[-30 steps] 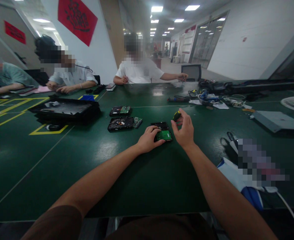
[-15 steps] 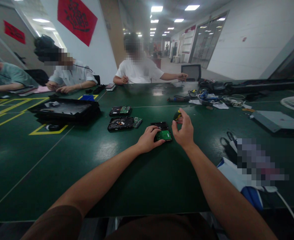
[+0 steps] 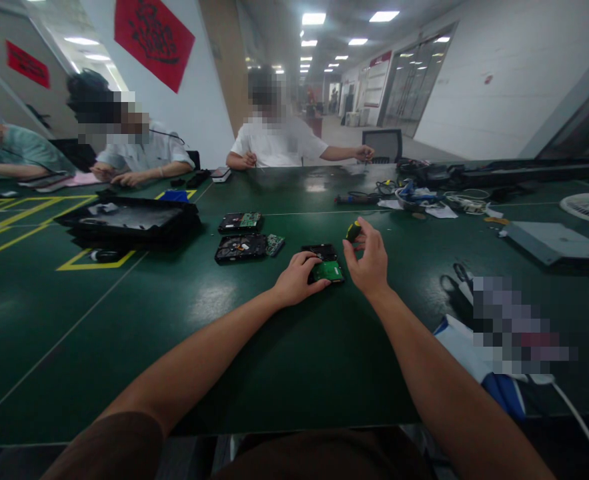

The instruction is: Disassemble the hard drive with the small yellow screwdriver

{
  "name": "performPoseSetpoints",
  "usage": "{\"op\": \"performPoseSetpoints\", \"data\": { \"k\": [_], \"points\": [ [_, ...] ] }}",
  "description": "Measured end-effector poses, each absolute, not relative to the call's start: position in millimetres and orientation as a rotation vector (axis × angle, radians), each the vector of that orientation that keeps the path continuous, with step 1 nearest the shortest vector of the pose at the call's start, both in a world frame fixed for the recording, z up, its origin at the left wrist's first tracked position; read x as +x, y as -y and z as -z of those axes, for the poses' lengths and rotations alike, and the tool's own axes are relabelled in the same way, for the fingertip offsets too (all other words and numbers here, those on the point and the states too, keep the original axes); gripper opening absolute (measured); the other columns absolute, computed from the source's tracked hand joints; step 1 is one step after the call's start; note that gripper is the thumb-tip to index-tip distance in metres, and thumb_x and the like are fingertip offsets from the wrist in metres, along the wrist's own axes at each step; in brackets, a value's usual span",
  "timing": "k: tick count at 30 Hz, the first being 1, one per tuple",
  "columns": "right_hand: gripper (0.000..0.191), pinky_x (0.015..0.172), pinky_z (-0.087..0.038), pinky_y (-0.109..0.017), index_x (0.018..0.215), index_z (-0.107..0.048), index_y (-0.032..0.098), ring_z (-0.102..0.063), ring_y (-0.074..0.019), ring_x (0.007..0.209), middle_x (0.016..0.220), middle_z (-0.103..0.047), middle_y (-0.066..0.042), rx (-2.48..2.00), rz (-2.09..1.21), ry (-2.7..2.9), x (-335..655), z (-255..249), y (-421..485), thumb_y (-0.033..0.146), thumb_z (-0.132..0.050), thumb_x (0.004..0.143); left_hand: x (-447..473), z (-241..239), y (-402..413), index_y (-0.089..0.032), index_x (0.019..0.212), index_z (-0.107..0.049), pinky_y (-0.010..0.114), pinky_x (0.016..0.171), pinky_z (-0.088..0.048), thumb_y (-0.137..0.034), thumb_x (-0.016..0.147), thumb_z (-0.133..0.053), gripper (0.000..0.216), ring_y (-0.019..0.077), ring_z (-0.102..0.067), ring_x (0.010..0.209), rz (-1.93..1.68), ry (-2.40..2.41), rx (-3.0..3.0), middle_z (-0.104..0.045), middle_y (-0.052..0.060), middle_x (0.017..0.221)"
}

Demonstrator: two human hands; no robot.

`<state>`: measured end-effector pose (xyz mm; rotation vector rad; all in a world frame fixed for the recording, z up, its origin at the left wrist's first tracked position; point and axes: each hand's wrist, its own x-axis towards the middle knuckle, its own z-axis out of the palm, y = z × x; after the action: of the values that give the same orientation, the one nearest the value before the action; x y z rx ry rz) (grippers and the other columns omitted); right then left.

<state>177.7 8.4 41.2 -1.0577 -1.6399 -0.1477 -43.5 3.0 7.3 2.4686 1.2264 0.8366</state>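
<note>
Flat on the green table lies a hard drive (image 3: 329, 270) with a green circuit board facing up. My left hand (image 3: 297, 277) grips its left end, thumb along the near edge and fingers over the top. My right hand (image 3: 369, 260) is raised just right of the drive, its fingers closed round the yellow-and-black handle of a screwdriver (image 3: 353, 231). The screwdriver's shaft and tip cannot be made out. Left of my left hand lie two more hard drives, one (image 3: 241, 221) behind the other (image 3: 239, 247), with a small loose circuit board (image 3: 275, 245) beside the nearer one.
Black stacked trays (image 3: 134, 223) stand at the left. Tangled cables (image 3: 414, 197) lie at the back right, near a grey metal box (image 3: 559, 243). A blue-and-white cloth item (image 3: 467, 343) is beside my right forearm. Co-workers sit across the table and at the left.
The screwdriver handle has turned slightly in my right hand and shows more clearly, a little farther left. My left hand stays on the hard drive.
</note>
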Motion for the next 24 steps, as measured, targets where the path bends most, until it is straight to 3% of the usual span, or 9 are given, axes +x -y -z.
{"op": "performPoseSetpoints", "data": {
  "k": [24],
  "points": [
    [0.061,0.084,-0.067,-0.048,0.158,-0.037,0.028,-0.068,-0.0253,0.099,0.133,-0.06,-0.014,-1.065,0.12,1.648,177.0,-42.8,-6.6,0.031,-0.056,0.1,-43.7,-4.7,-4.4,-0.023,0.137,-0.06,0.053,0.121,-0.043,-0.054,0.091,-0.072,0.057,0.033,-0.045,0.143,-0.837,-1.227,2.478,-0.053,0.013,0.144]
  ]
}}
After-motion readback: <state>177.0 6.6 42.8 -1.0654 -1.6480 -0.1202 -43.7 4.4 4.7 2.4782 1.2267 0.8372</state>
